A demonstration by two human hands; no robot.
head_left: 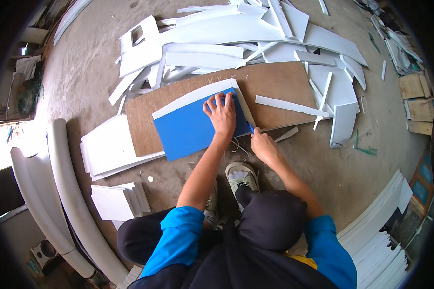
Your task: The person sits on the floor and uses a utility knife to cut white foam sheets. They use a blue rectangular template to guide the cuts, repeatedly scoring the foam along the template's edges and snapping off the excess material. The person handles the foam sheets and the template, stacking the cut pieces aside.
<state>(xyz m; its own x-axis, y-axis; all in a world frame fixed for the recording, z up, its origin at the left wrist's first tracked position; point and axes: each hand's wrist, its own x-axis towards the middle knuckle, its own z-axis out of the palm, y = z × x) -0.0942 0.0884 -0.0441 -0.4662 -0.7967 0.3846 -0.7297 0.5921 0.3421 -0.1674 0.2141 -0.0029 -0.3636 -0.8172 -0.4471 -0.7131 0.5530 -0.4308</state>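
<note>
My left hand (222, 113) lies on a blue rectangular board (185, 132) with its fingers spread, pressing it down. Under the blue board is a white sheet (192, 98), which shows as a curved strip along the far edge and a narrow strip on the right. Both rest on a brown wooden board (277, 84). At the blue board's right edge, my right hand (266, 146) is closed around a slim blue utility knife (250, 128). The knife's tip is at the white strip; most of its handle is hidden in my fingers.
White offcuts (212, 36) are heaped beyond the brown board, and a white strip (291, 105) lies across its right part. White sheets (113, 149) lie at the left, near a small stack of white pieces (118, 202). Long white rolls (67, 178) stand farther left.
</note>
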